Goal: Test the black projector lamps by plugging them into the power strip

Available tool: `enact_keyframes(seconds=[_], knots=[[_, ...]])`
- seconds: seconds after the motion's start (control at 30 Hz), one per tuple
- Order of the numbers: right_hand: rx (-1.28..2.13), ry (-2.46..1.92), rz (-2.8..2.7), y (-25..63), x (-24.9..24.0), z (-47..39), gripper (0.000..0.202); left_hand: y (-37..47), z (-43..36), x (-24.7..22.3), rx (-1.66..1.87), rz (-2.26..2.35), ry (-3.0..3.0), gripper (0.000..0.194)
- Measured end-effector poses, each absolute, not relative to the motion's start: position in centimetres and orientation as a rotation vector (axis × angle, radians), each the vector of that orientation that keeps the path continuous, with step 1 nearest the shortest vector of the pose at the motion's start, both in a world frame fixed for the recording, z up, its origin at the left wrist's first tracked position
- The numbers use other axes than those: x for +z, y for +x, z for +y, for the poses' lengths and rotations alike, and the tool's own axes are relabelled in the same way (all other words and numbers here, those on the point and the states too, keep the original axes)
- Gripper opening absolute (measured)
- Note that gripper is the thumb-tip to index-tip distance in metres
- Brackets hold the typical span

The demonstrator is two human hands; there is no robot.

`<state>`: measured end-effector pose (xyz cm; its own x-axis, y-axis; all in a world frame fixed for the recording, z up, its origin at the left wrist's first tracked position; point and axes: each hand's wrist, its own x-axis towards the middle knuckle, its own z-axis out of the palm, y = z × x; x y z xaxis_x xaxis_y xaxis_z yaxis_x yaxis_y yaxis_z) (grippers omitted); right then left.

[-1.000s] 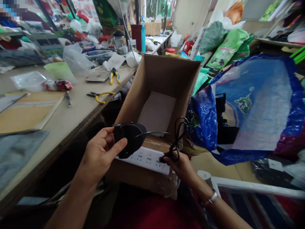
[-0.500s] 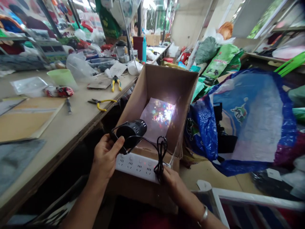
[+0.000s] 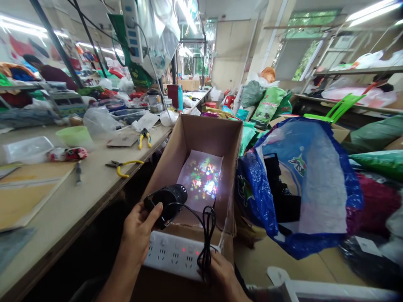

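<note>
My left hand [image 3: 138, 233] is closed around the bracket of a black projector light [image 3: 166, 200], its slotted end tilted toward an open cardboard box [image 3: 210, 130]. Inside, a sheet of white paper [image 3: 185, 174] bears bright multicoloured spots of light. From the lamp a black power cord [image 3: 208, 228] runs right into a tied bundle. My right hand [image 3: 220, 270] is closed at that bundle, by the right end of a white power strip [image 3: 168, 256]; its fingertips are partly hidden. Red lights glow on the strip, which lies at the near edge of the box.
Left of the box stands a workbench [image 3: 94, 176] with yellow-handled pliers [image 3: 121, 167], yellow-green pliers [image 3: 145, 138] and a green plastic tub [image 3: 74, 136]. A large blue bag [image 3: 261, 209] holding black items [image 3: 288, 205] stands to the right. Another person [image 3: 55, 73] is at the far left.
The view has tilted up, so the box, lamp and hands appear lower and further left. A second red light on the strip now shows. Both hands keep about the same hold.
</note>
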<state>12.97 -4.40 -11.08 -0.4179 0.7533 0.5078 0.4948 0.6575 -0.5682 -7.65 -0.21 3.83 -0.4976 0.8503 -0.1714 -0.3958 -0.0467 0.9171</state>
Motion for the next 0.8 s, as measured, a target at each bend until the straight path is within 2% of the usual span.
enact_keyframes(seconds=[0.13, 0.4, 0.67, 0.8], knots=[[0.335, -0.947, -2.072, 12.4, -11.2, -4.3, 0.014, -8.0, 0.0, 3.6, 1.694, 1.308, 0.588, 0.050], [0.420, -0.936, -2.068, 12.3, -10.0, -4.2, 0.029, -8.0, 0.2, 3.4, 1.675, 1.329, 0.729, 0.047], [0.452, -1.003, -2.073, 12.1, -9.4, -4.4, 0.025, -8.0, 0.0, 3.4, 1.608, 1.384, 0.836, 0.046], [0.347, -1.041, -2.106, 11.8, -9.9, -4.3, 0.018, -8.0, -0.1, 3.3, 1.584, 1.398, 0.874, 0.045]])
